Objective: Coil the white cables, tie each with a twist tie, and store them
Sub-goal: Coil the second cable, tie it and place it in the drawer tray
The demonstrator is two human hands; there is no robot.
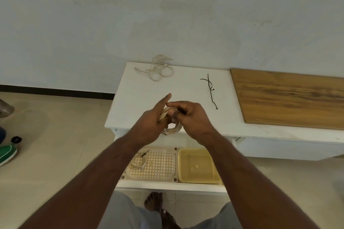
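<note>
Two hands are seen above the front edge of the white table [130, 98]. A coiled white cable [172, 128] is held between them. The left hand [151, 122] grips the coil's upper left side, fingers curled round the bundled strands and thumb stretched upward. The right hand [191, 117] is curled at the coil's top right, fingertips pinched at the strands; whether a tie is held there cannot be told. The lower loops hang below both hands, over the table edge.

Three white cables are counted: the one in hand, one loose tangled cable [158, 69] at the table's far left corner, well apart from the hands, and one tied coil [138, 161] lying in the perforated tray [160, 165] in the open drawer [167, 185] beneath the hands. One yellow container [197, 165] sits just beside the tray, to its right. A small bunch of black twist ties [211, 89] lies on the table to the right of the hands; the number cannot be told. One wooden board [290, 96] rests farther right. No legible writing is seen.
</note>
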